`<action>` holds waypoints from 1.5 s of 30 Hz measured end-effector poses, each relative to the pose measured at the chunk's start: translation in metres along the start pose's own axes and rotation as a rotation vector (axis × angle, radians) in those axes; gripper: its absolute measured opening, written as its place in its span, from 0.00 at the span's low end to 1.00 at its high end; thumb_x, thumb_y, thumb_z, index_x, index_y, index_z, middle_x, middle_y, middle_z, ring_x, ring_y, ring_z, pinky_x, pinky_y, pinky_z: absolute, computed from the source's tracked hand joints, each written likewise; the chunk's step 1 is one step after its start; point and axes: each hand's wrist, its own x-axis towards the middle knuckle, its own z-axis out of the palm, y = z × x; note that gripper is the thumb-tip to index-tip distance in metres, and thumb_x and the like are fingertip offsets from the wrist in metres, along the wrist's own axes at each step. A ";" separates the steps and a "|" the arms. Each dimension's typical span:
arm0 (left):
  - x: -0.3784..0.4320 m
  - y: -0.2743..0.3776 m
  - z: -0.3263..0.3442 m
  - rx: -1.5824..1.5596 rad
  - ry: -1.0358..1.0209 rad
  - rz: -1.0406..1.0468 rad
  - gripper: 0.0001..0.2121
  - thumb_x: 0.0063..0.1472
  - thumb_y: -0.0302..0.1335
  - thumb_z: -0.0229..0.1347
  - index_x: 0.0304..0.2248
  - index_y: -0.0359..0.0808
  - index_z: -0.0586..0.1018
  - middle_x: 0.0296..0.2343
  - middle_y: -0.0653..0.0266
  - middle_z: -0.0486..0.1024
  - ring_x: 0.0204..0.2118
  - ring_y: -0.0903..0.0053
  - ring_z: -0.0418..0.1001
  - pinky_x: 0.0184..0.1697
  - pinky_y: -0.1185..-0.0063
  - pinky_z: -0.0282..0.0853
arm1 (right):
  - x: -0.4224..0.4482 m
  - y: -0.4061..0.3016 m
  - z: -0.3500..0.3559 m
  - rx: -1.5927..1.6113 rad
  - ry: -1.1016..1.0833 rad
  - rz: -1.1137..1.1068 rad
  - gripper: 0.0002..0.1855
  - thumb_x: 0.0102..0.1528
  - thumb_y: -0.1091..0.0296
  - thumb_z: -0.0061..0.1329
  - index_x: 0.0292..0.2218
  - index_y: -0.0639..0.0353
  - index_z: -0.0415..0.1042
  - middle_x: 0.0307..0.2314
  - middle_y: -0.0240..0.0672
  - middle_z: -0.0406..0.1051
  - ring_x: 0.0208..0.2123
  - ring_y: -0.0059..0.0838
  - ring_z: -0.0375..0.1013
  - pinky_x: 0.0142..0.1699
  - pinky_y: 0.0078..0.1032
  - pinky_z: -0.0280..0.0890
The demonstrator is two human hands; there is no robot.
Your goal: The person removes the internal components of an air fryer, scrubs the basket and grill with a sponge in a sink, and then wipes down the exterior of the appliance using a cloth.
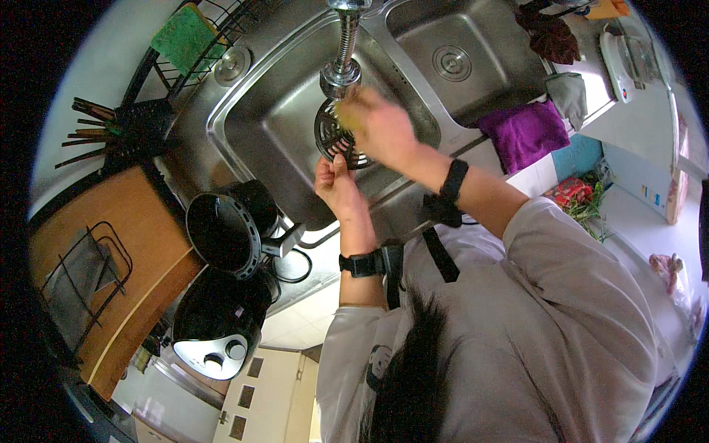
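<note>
My left hand point(336, 183) grips the lower edge of a round black slotted rack point(327, 130), which is tilted over the larger basin of a stainless steel sink point(282, 166). Over the rack's upper right part is my right hand point(382, 124), blurred, with a yellowish scrubbing pad point(349, 113) in its fingers. The chrome faucet point(340, 75) with a ribbed neck hangs just above the rack. Whether water runs cannot be told.
Left of the basin stand a black basket with a handle point(221, 235) and a black air fryer body point(219, 326). A chopstick holder point(141, 130) and a green sponge point(185, 39) are at upper left. A purple cloth point(523, 135) lies beside the smaller basin point(471, 33).
</note>
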 end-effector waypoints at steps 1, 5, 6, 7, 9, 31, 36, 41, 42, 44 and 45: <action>0.003 -0.001 -0.003 0.000 -0.003 0.002 0.04 0.59 0.19 0.49 0.33 0.31 0.73 0.29 0.66 0.73 0.30 0.84 0.70 0.36 0.83 0.69 | -0.009 -0.011 0.002 0.030 -0.052 -0.037 0.13 0.42 0.74 0.47 0.33 0.47 0.73 0.35 0.35 0.68 0.27 0.40 0.72 0.32 0.34 0.68; 0.000 -0.002 -0.018 0.063 -0.050 0.058 0.04 0.57 0.20 0.51 0.33 0.33 0.73 0.30 0.66 0.74 0.31 0.81 0.72 0.36 0.81 0.70 | 0.014 0.005 -0.007 -0.064 -0.053 0.139 0.17 0.41 0.76 0.48 0.36 0.50 0.72 0.36 0.37 0.67 0.29 0.41 0.72 0.33 0.35 0.68; -0.004 -0.002 -0.019 0.117 -0.020 0.050 0.04 0.57 0.20 0.51 0.33 0.32 0.73 0.30 0.66 0.74 0.31 0.81 0.72 0.35 0.82 0.70 | 0.020 0.006 -0.015 -0.002 -0.006 0.111 0.19 0.40 0.76 0.48 0.37 0.51 0.72 0.36 0.38 0.66 0.30 0.41 0.71 0.33 0.35 0.68; -0.006 -0.002 -0.019 0.170 0.011 0.043 0.04 0.57 0.20 0.51 0.34 0.32 0.73 0.30 0.67 0.74 0.31 0.82 0.71 0.34 0.83 0.70 | 0.015 -0.001 -0.012 -0.001 -0.005 0.111 0.19 0.40 0.76 0.48 0.37 0.51 0.72 0.36 0.38 0.66 0.30 0.41 0.71 0.33 0.35 0.68; -0.003 -0.002 -0.018 0.148 0.016 0.039 0.05 0.58 0.20 0.51 0.34 0.33 0.74 0.30 0.67 0.74 0.30 0.83 0.71 0.32 0.85 0.69 | -0.005 -0.022 0.000 0.066 -0.071 0.021 0.19 0.40 0.76 0.48 0.37 0.50 0.72 0.35 0.38 0.67 0.30 0.41 0.71 0.33 0.35 0.68; -0.027 0.046 -0.044 -0.416 -0.108 0.080 0.09 0.58 0.22 0.50 0.39 0.32 0.71 0.37 0.62 0.73 0.39 0.78 0.71 0.48 0.76 0.68 | -0.008 0.000 -0.051 0.360 -0.065 0.120 0.24 0.41 0.77 0.47 0.44 0.60 0.69 0.31 0.40 0.66 0.36 0.33 0.67 0.44 0.23 0.61; -0.032 0.052 -0.040 -0.384 -0.105 0.123 0.07 0.59 0.21 0.49 0.38 0.32 0.71 0.36 0.61 0.73 0.39 0.78 0.71 0.48 0.76 0.68 | -0.011 -0.004 -0.055 0.417 -0.092 0.137 0.25 0.41 0.77 0.46 0.45 0.59 0.69 0.32 0.39 0.65 0.36 0.32 0.67 0.45 0.22 0.60; -0.028 0.044 -0.039 -0.332 -0.029 0.122 0.06 0.59 0.21 0.49 0.37 0.33 0.71 0.36 0.61 0.73 0.38 0.76 0.72 0.47 0.75 0.69 | -0.015 -0.008 -0.056 0.347 0.040 0.053 0.27 0.40 0.80 0.45 0.46 0.58 0.68 0.34 0.41 0.65 0.37 0.38 0.67 0.45 0.24 0.61; -0.026 0.038 -0.040 -0.307 -0.034 0.124 0.06 0.59 0.22 0.50 0.37 0.33 0.70 0.36 0.61 0.73 0.37 0.75 0.72 0.45 0.74 0.69 | -0.015 -0.010 -0.053 0.346 0.041 0.053 0.27 0.40 0.80 0.45 0.46 0.58 0.68 0.34 0.41 0.65 0.37 0.38 0.67 0.45 0.24 0.61; -0.022 0.026 -0.039 -0.269 -0.052 0.063 0.05 0.59 0.24 0.50 0.36 0.35 0.69 0.35 0.62 0.73 0.37 0.73 0.72 0.44 0.71 0.70 | -0.017 -0.014 -0.038 0.231 0.116 -0.009 0.28 0.39 0.80 0.45 0.46 0.57 0.67 0.37 0.42 0.65 0.39 0.43 0.66 0.46 0.27 0.62; -0.020 0.021 -0.031 -0.248 -0.030 0.072 0.05 0.59 0.23 0.50 0.35 0.36 0.68 0.34 0.62 0.72 0.37 0.74 0.72 0.42 0.72 0.70 | -0.023 -0.016 -0.026 0.201 0.030 -0.036 0.27 0.40 0.79 0.46 0.45 0.55 0.68 0.39 0.41 0.64 0.42 0.44 0.66 0.46 0.29 0.63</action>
